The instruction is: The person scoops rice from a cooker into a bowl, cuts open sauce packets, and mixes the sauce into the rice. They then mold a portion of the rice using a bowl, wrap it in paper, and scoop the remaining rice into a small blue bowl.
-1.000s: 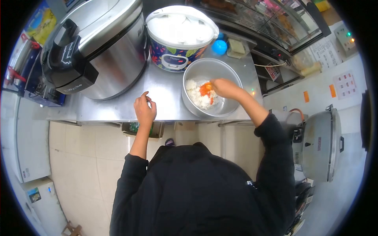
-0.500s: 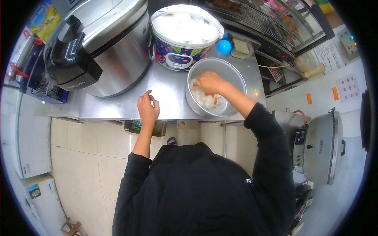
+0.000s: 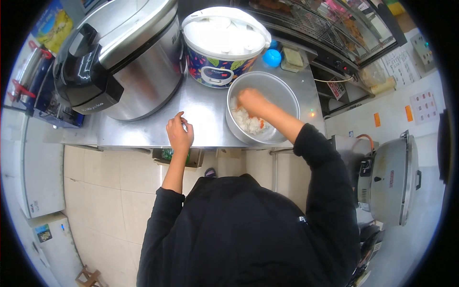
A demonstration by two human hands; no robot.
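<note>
A round metal pot (image 3: 286,103) stands near the right end of the steel counter (image 3: 205,117). White rice (image 3: 249,124) with some orange-red bits lies in it. My right hand (image 3: 253,102) reaches into the pot at its left side, over the rice; it is blurred and its fingers are hidden, so its grip does not show. My left hand (image 3: 179,132) is at the counter's front edge, left of the pot, with its fingers apart and nothing in them.
A large steel cooker (image 3: 143,67) stands at the left, a patterned rice cooker (image 3: 215,67) behind the pot. A blue ball-shaped object (image 3: 272,58) and a small lidded container (image 3: 291,60) are behind right. A glass display case (image 3: 334,28) is at the back.
My right hand has shifted slightly within the pot and is more blurred. My left hand has stayed in about the same place.
</note>
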